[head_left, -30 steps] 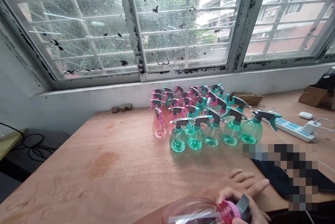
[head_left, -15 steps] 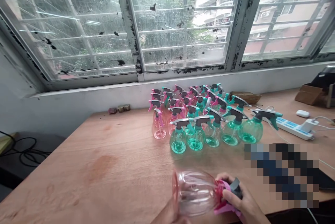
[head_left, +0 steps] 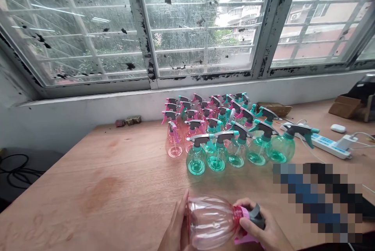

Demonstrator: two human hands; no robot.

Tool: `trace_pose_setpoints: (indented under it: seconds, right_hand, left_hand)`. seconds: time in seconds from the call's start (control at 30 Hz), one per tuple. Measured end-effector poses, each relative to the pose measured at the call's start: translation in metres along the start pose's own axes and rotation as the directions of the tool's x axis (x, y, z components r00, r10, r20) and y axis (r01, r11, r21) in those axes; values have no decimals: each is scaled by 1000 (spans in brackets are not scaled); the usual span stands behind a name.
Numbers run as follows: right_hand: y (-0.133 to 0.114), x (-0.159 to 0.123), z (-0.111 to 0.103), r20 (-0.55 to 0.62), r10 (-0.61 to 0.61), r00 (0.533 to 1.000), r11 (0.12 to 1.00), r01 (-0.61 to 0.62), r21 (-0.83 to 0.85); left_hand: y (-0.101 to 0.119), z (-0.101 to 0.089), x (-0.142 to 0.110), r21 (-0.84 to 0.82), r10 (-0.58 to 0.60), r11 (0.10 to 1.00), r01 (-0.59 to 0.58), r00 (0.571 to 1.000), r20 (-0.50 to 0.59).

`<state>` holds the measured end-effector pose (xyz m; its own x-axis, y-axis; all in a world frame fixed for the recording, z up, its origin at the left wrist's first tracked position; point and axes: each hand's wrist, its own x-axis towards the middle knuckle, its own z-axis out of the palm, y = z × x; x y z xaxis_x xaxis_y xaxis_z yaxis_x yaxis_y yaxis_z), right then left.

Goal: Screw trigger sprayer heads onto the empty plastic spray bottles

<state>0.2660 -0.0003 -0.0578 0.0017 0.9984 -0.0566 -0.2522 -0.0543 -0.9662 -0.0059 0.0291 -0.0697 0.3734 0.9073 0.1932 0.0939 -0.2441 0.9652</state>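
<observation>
A clear pink spray bottle (head_left: 209, 221) lies sideways above the near edge of the table, its base to the left and its grey and pink spray head to the right. My left hand (head_left: 176, 223) presses against the base, fingers straight and close together. At the neck and spray head, my right hand (head_left: 265, 227) is closed, with the thumb in front and the fingers behind. The bottle looks empty. Just beyond, a green spray bottle (head_left: 197, 161) stands upright in the front row of a group of pink and green ones.
A pink spray bottle (head_left: 175, 143) stands at the group's left side. To the right are a white power strip (head_left: 329, 145) with cables, a white case (head_left: 338, 128) and a cardboard box (head_left: 345, 105). Small blocks (head_left: 133, 120) lie by the wall. A pixelated patch covers the right front.
My left hand has come up and its fingers now show along the bottle's base. The bottle and my right hand have shifted slightly left. The view has moved a little.
</observation>
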Motion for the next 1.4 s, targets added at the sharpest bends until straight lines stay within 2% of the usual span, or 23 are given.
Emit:
trace_pose_setpoints:
  seconds: [0.13,0.2,0.33,0.5,0.6,0.87,0.97,1.07,1.1,1.17,1.2,1.27,1.3,1.33,1.4]
  right_hand:
    - [-2,1,0,59,-37,998,998,40,-54]
    - [-5,1,2,74,-49,996,997,52,-49]
    - [-9,1,4,74,-41,996,999,42,-17]
    - [-12,2,6,69,-27,997,1000,27,3]
    - [-15,2,9,74,-33,997,999,34,-22]
    - [-15,-1,8,79,-76,994,994,81,-69]
    - [-14,-1,7,82,-50,995,998,54,-41]
    - [-14,-2,6,76,-35,996,999,38,-35]
    - [-14,-2,6,77,-34,996,998,37,-40]
    - [-12,-3,4,85,-27,996,998,31,-53]
    - [-11,-3,4,91,-23,996,998,29,-62]
    - [-10,-3,3,107,-26,994,996,35,-82]
    - [-9,-3,3,114,-29,993,995,39,-90]
    - [-9,-3,2,118,-30,993,995,42,-96]
    - [-9,-3,3,118,-29,993,994,41,-101]
  left_hand:
    - [11,-5,-1,-2,-88,996,88,994,70]
    - [17,-5,0,-37,-86,995,90,991,103]
    - [19,1,1,-51,-34,998,40,994,101]
    - [9,9,3,65,93,993,-95,995,31]
    - [8,11,4,78,90,993,-90,996,12]
    - [28,11,3,-193,57,980,-42,996,73]
    - [27,14,2,-116,54,992,-51,998,26]
    - [15,17,3,4,77,997,-77,995,-60]
    - [9,17,5,6,55,998,-55,995,-77]
    - [-3,19,12,-53,-76,996,72,993,-87]
    - [-9,19,16,-100,-182,980,174,980,-76]
    - [-18,19,22,-181,-371,916,358,927,-43]
    - [-20,18,23,-203,-408,897,393,912,-35]
    - [-21,17,23,-206,-396,901,382,918,-28]
    - [-19,13,18,-176,-277,946,272,961,-8]
